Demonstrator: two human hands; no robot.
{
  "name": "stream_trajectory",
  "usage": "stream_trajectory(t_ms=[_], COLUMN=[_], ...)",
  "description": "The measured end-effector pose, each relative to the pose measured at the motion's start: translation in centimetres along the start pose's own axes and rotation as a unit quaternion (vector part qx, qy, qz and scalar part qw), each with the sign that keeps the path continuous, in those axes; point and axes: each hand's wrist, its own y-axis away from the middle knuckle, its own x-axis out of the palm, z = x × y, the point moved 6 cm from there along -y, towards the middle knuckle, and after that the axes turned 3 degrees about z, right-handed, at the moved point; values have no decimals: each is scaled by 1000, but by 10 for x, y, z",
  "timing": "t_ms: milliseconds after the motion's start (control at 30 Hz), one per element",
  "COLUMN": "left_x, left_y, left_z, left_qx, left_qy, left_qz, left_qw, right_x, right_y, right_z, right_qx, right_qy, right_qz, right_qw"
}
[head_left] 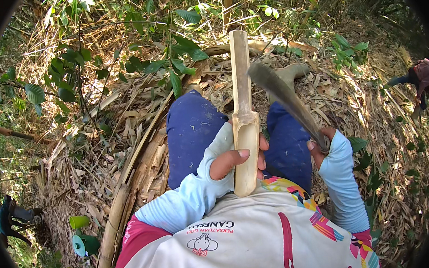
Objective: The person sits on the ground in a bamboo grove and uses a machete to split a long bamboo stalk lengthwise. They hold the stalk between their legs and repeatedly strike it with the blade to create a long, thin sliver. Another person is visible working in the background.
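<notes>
A length of split bamboo (241,89) stands nearly upright in front of my chest, with a scooped-out hollow at its lower end. My left hand (231,160) is wrapped round that lower part, thumb on the near side and fingertips showing at the right edge. On the right, my right hand (322,146) is closed round the lower end of a machete (284,95). Its dark, slightly curved blade slants up and to the left and is blurred near the tip, close to the bamboo but seemingly apart from it. My fingers hide most of the handle.
A long split bamboo pole (123,191) lies to my left. Beyond it are a green cup (79,221) and a green container (89,243). Leafy branches (68,70) hang ahead on the left. One person (421,77) is far right, another (14,220) far left.
</notes>
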Motion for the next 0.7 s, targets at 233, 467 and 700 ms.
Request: stream_trajectory(t_ms=[233,467,700], left_x=[7,-6,-5], left_y=[0,1,7], left_z=[-4,-6,-12], left_qx=[11,35,27], left_qy=[-41,-182,-217], left_qz=[-16,-16,-41], left_qw=[999,983,975], right_x=[-38,-39,-55], right_y=[-7,-4,-2], right_z=[27,33,22], right_qx=[-73,-137,-136], right_qy=[111,198,273], right_qz=[14,73,70], right_qw=[991,968,950])
